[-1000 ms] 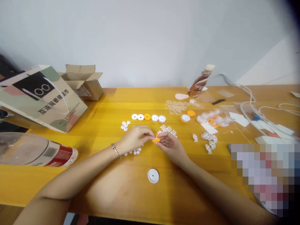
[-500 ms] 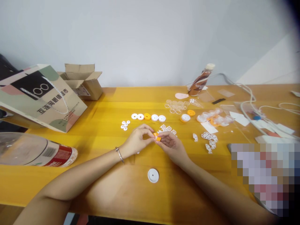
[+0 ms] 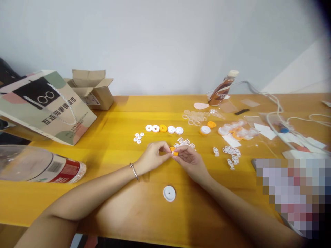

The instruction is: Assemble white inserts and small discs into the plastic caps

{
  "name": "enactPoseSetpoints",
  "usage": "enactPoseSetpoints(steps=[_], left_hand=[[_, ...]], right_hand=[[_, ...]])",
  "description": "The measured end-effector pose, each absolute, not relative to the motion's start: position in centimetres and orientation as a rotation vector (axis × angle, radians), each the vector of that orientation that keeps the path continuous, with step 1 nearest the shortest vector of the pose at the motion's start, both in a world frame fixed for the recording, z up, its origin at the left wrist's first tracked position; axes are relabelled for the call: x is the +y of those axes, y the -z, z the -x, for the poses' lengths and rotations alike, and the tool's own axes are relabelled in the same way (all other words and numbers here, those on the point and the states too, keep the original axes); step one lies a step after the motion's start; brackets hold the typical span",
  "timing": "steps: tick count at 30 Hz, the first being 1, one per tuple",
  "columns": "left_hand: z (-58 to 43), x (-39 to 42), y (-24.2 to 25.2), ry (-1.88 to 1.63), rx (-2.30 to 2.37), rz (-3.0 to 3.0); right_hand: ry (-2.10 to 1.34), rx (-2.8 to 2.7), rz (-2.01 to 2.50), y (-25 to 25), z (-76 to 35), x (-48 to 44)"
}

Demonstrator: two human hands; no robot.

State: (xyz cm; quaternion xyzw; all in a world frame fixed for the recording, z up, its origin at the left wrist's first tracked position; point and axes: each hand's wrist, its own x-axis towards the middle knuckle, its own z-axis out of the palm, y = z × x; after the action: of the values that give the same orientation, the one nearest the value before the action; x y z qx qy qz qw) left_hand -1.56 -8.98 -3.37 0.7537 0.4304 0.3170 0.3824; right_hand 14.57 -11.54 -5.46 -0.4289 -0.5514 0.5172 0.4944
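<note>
Over the middle of the table, my left hand (image 3: 153,157) pinches a small orange plastic piece (image 3: 176,153) between thumb and forefinger. The fingertips of my right hand (image 3: 191,162) press on it from the other side. A bit of white shows on it, but the fingers hide most of its shape. Nearer to me lies a white round disc (image 3: 169,194) with a hole in its centre. Just behind my hands are white openwork pieces (image 3: 184,141), partly covered by the right hand. Further back is a row of white discs (image 3: 171,130) with an orange disc (image 3: 162,128) among them.
Small white round pieces (image 3: 139,137) lie left of the row. On the right are an orange-lidded stack (image 3: 205,130), clear rings (image 3: 194,117), bagged parts (image 3: 240,131), a drink bottle (image 3: 221,90) and cables (image 3: 274,110). A large bottle (image 3: 41,163), paper bag (image 3: 62,113) and cardboard box (image 3: 102,94) stand left.
Both hands stay at nearly the same place with the orange piece between them. The left hand's knuckles and wrist have shifted slightly. The things on the table have not moved.
</note>
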Motion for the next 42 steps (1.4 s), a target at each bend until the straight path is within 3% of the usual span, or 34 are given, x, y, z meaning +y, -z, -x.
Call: enactPoseSetpoints(steps=[27, 31, 37, 42], left_hand=[[1.8, -8.2, 3.5, -0.778, 0.896, -1.374], [2.5, -7.4, 2.8, -0.652, 0.884, -1.436], [4.9, -6.6, 0.3, -0.161, 1.057, -2.144], [5.1, -6.9, 0.2, 0.051, 1.144, -2.290]], right_hand=[[-1.295, -1.330, 1.006, 5.1, -14.6, -11.5], [-1.330, -1.326, 1.021, 5.1, -14.8, -11.2], [-1.297, -1.351, 1.085, 5.2, -15.1, -10.8], [-1.295, -1.362, 1.092, 5.3, -15.1, -10.7]])
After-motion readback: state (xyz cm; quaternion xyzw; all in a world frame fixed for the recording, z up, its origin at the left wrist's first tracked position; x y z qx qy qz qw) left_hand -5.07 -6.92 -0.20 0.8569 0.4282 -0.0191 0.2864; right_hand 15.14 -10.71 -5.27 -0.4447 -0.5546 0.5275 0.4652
